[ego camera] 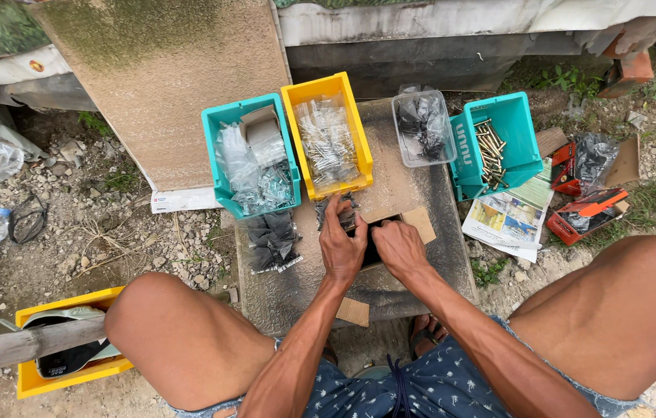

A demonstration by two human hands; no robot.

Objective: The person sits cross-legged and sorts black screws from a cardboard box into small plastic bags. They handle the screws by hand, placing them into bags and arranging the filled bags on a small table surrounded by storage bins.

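Note:
My left hand (pixel 342 246) and my right hand (pixel 399 249) meet over a small open cardboard box (pixel 418 222) on a grey board (pixel 281 290) between my knees. The left hand's fingers pinch a small clear bag of dark screws (pixel 334 207) at the box's far-left corner. My right hand's fingers reach into the box's dark inside; what they touch is hidden. A pile of bagged dark screws (pixel 271 241) lies just left of my left hand.
Behind the hands stand a teal bin of clear bags (pixel 251 155), a yellow bin of bagged silver screws (pixel 328 139), a clear tub of dark screws (pixel 423 126) and a teal bin of brass screws (pixel 494 143). Red boxes (pixel 587 213) and leaflets lie right; a yellow bin (pixel 65 352) sits left.

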